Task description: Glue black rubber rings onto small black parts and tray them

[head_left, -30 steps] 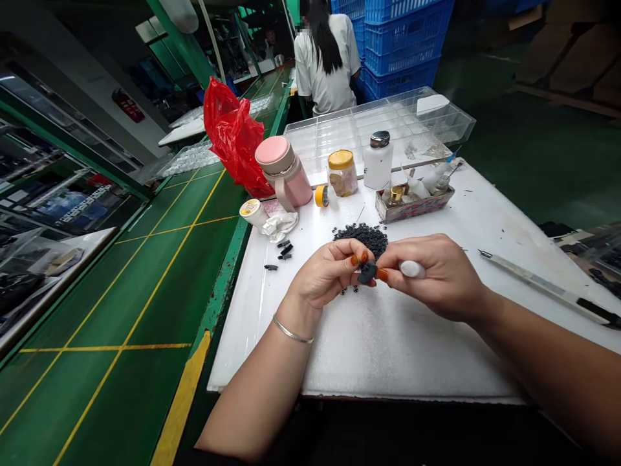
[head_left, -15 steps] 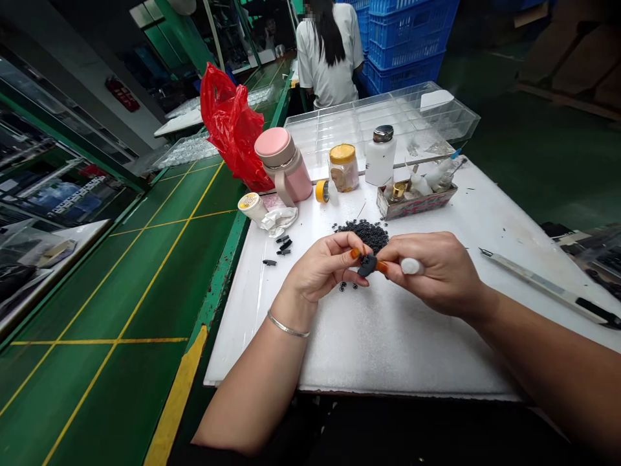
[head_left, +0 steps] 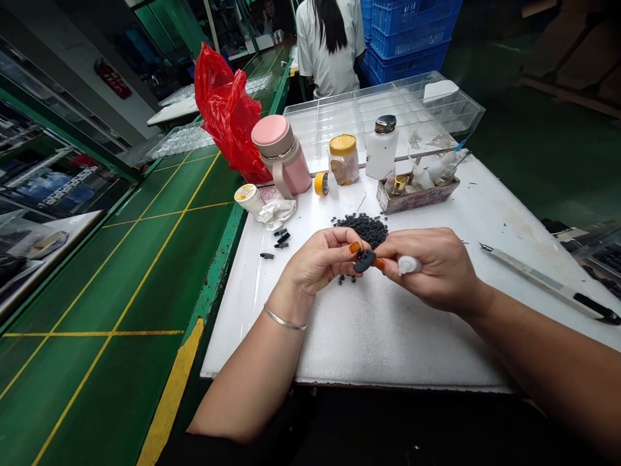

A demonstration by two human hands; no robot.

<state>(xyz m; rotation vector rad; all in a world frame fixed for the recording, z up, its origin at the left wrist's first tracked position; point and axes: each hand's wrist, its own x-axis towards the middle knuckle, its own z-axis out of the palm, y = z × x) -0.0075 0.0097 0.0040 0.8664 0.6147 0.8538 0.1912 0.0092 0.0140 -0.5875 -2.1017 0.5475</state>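
While the left hand (head_left: 320, 262) and right hand (head_left: 434, 268) meet above a white foam-covered surface (head_left: 388, 349), a small dark rubbery piece (head_left: 365, 261) sits pinched between them, just in front of a heap of tiny black rings (head_left: 361, 228). The left grip is nearly closed, its thumb and forefinger on the piece. The right grip is closed around a white rounded handle (head_left: 408, 264), with an orange-nailed finger against the piece. A few loose black rings (head_left: 345, 279) lie just under the left hand, and small black parts (head_left: 280, 239) lie further left, beside a crumpled white tissue (head_left: 277, 213). A silver bangle (head_left: 284, 317) circles the left wrist. Farther back stand a pink insulated bottle (head_left: 284, 155), a yellow-lidded glass jar (head_left: 343, 160) and a white bottle with a metal cap (head_left: 381, 149), before a clear plastic compartment tray (head_left: 378, 110). A long steel-bladed knife (head_left: 543, 281) lies to the right.
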